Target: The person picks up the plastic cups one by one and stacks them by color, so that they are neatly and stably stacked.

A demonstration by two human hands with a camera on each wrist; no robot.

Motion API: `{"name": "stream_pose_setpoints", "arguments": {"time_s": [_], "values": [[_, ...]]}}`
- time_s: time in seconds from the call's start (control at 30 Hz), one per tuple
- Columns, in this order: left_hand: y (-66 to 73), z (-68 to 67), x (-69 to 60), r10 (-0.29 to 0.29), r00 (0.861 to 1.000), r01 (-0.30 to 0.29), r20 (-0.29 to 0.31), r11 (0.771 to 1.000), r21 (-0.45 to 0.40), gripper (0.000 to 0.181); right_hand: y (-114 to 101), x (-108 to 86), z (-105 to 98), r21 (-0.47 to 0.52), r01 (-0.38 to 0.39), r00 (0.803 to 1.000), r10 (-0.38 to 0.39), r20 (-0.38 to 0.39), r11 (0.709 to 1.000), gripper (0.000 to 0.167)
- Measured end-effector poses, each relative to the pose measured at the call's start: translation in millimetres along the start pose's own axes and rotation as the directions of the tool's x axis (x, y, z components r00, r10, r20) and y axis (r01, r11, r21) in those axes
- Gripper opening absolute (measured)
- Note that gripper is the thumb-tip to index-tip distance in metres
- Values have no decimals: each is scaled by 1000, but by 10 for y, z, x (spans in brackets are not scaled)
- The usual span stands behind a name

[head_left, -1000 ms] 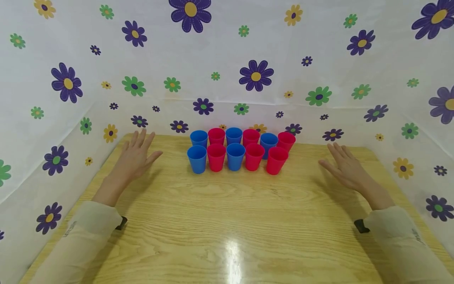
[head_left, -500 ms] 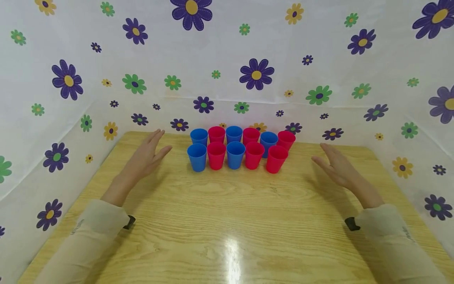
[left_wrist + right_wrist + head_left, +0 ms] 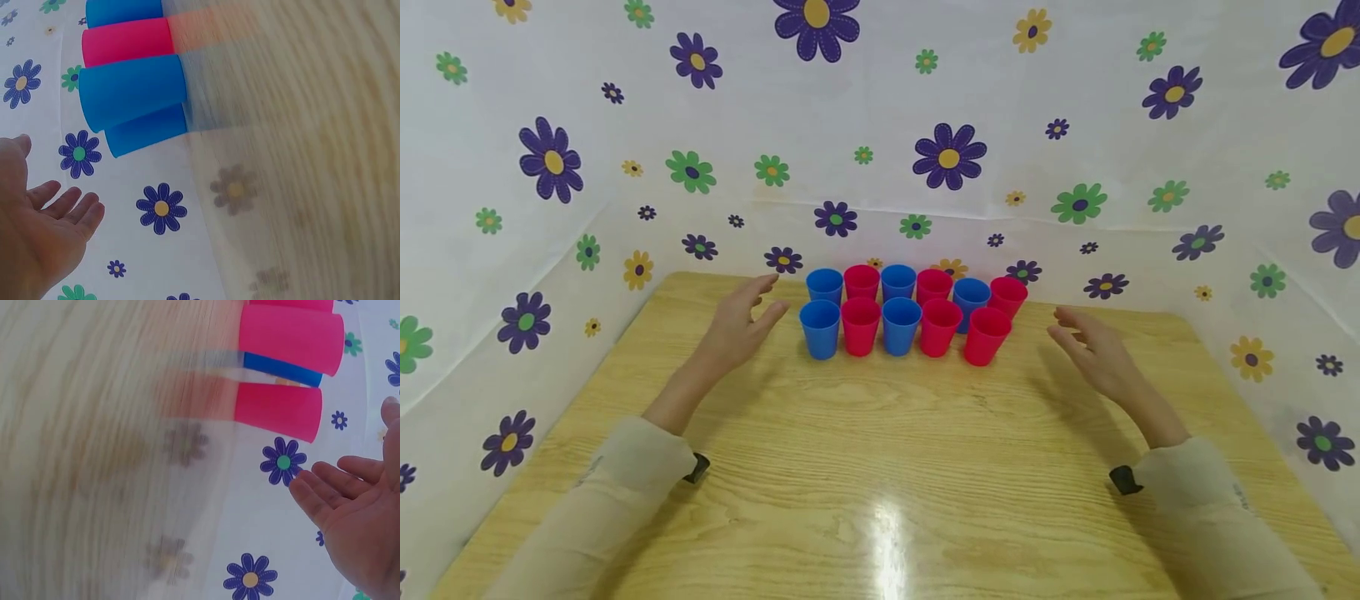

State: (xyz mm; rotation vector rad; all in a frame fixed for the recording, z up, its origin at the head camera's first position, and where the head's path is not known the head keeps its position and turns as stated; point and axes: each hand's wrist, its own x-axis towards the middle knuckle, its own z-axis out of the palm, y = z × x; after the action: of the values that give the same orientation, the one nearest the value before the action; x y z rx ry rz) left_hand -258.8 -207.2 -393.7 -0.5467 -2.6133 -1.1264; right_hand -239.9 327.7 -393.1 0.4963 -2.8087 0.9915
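Observation:
Two rows of blue and red plastic cups stand mouth up toward the back of the wooden table. My left hand hovers to the left of the rows, nearest the front-left blue cup, with a gap between them. On the other side, my right hand is held off the front-right red cup and the rear-right red cup. Both hands hold nothing, their fingers loosely bent. The left wrist view shows the left palm beside a blue cup; the right wrist view has a red cup beyond the fingers.
A white cloth printed with flowers hangs behind the table and along both sides. The wooden table has a glossy top with a bright light reflection near its front. The back row of cups stands close to the cloth.
Both hands have moved inward toward the cups, the left one rightward and the right one leftward. Their fingers have bent a little more. The cups have kept their places.

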Motion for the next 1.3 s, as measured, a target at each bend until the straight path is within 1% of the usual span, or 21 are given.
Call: {"name": "stream_pose_setpoints", "arguments": {"time_s": [0.13, 0.23, 0.37, 0.5, 0.63, 0.73, 0.87, 1.0, 1.13, 1.3], "values": [[61, 87, 27, 10, 1000, -10, -5, 998, -57, 57, -50, 13, 77, 35, 2, 1000, -1, -22, 999, 56], [99, 147, 47, 10, 1000, -10, -4, 997, -82, 58, -91, 27, 126, 60, -10, 1000, 12, -20, 998, 57], [166, 217, 76, 1, 1000, -1, 4, 996, -91, 60, -141, 43, 182, 90, -27, 1000, 27, -5, 996, 57], [249, 267, 107, -16, 999, 18, 28, 997, -80, 62, -179, 49, 227, 115, -42, 999, 40, 14, 992, 57], [298, 320, 144, -41, 997, 43, 63, 998, -35, 66, -200, 77, 277, 133, -40, 999, 37, 18, 990, 57], [312, 368, 176, -44, 995, 44, 84, 999, -3, 68, -215, 110, 317, 150, -39, 999, 36, 18, 988, 57], [369, 421, 206, -33, 994, 31, 106, 999, 22, 71, -239, 144, 359, 173, -49, 999, 46, 21, 984, 58], [446, 464, 241, -24, 990, 13, 137, 997, 82, 72, -261, 165, 384, 185, -64, 998, 60, 27, 981, 58], [490, 516, 295, -21, 986, -10, 165, 983, 182, 76, -280, 188, 399, 198, -91, 996, 83, 45, 976, 61], [531, 581, 345, -50, 981, -8, 189, 957, 291, 79, -288, 231, 426, 232, -118, 991, 102, 83, 966, 68]]}}
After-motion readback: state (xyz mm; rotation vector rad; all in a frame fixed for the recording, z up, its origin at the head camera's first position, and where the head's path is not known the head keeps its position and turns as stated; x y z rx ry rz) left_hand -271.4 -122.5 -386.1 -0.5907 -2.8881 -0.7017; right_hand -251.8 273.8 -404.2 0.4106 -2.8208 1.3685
